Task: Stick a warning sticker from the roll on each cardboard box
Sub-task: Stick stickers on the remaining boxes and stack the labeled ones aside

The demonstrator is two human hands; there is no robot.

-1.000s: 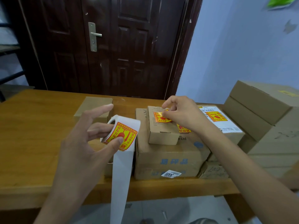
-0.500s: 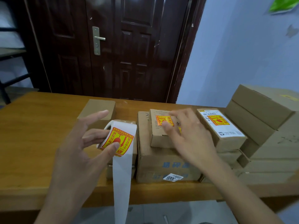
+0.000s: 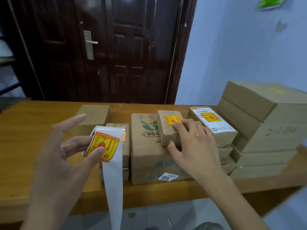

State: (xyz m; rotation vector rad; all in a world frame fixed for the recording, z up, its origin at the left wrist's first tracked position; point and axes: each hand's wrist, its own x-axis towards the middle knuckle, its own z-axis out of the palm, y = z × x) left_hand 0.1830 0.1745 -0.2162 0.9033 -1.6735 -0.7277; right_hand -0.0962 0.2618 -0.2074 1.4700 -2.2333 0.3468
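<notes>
Left hand (image 3: 66, 156) pinched sticker roll (image 3: 106, 143), white backing dangling over desk (image 3: 33, 130) front edge. Right hand (image 3: 196, 145), fingers straight, pressed small cardboard box (image 3: 167, 130) atop larger carton (image 3: 146, 146).

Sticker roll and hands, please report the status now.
Left hand pinches sticker roll. Right hand flat, pressing sticker onto small box. Nothing in the way.
</notes>
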